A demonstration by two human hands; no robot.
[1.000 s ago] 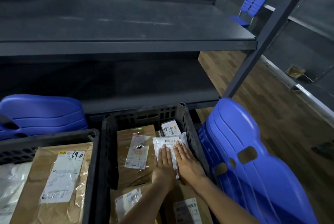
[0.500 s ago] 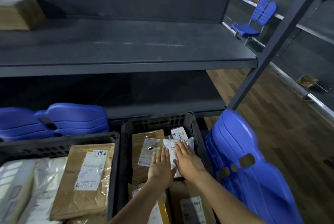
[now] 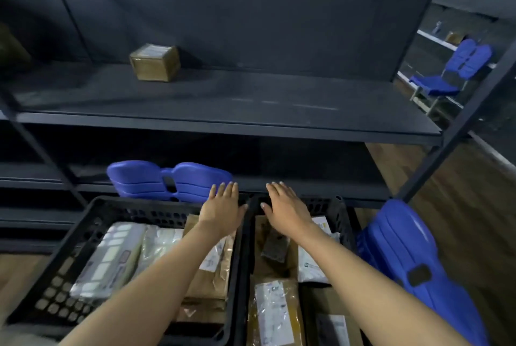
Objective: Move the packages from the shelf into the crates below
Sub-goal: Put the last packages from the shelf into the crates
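1. Both hands have lifted off the white plastic mailer (image 3: 315,262) they were pressing flat half a second ago, and they have spread apart.
2. The left hand (image 3: 223,207) now hovers over the far right corner of the left black plastic slotted crate (image 3: 92,222). Its grip is slack, with the fingers straight and holding nothing.
3. The right hand (image 3: 287,206) hovers over the far left corner of the right black plastic slotted crate (image 3: 339,211). Its grip is likewise loose and empty, palm down.
4. One small brown cardboard box (image 3: 155,62), wrapped in clear tape, stands on the dark grey metal shelf (image 3: 251,111). It sits left of the middle and close to the back edge, well apart from both hands.
5. The two crates stand side by side below the shelf's front edge.
6. The left crate holds a flat white package with a grid label (image 3: 109,259) and, beside it, a brown paper parcel (image 3: 212,270) partly hidden by the left forearm.
7. The right crate holds the white mailer along its right wall and a brown taped parcel with a white label (image 3: 273,309) nearer the person.
8. A blue plastic chair back (image 3: 167,178) shows behind the left crate. Another blue plastic chair (image 3: 405,262) stands just right of the right crate on the wooden floor (image 3: 460,220).
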